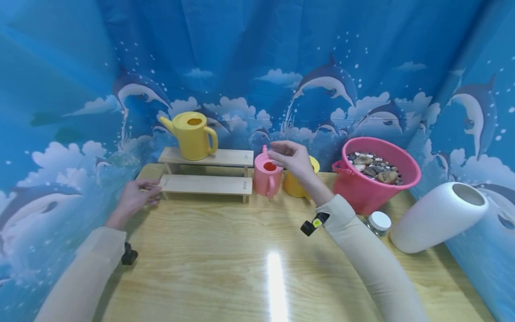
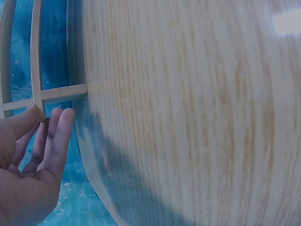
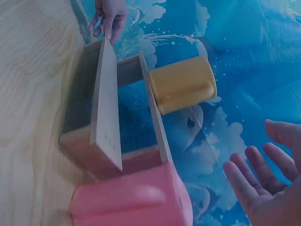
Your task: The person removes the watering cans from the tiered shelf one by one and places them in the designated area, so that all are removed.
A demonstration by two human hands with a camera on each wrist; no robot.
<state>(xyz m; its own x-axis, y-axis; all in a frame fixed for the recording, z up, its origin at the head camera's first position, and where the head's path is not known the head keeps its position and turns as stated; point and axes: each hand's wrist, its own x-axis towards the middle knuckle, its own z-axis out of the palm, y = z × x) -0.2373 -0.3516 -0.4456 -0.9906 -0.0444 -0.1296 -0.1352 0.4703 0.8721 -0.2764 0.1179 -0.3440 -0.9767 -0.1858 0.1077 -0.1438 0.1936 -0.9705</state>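
Observation:
A two-tier wooden shelf (image 1: pixel 205 184) stands at the back left. My left hand (image 1: pixel 138 197) pinches the left end of its lower board, thumb on one face and fingers at the other, as the left wrist view shows up close. A yellow watering can (image 1: pixel 192 136) is on the upper tier, spout to the left. At the shelf's right end stands a pink watering can (image 1: pixel 262 179). My right hand (image 1: pixel 295 158) hovers above and beside it, fingers spread and holding nothing. Partly hidden behind that wrist is a second yellow watering can (image 1: pixel 295 184).
To the right stands a pink bucket (image 1: pixel 358 194) filled with pebbles and stones (image 1: pixel 374 167). In front of it is a small jar with a white lid (image 1: pixel 379 221), and a tall white vase (image 1: pixel 436 219) leans at the right. Dolphin-print curtains (image 1: pixel 257 58) enclose the wooden table (image 1: pixel 209 259).

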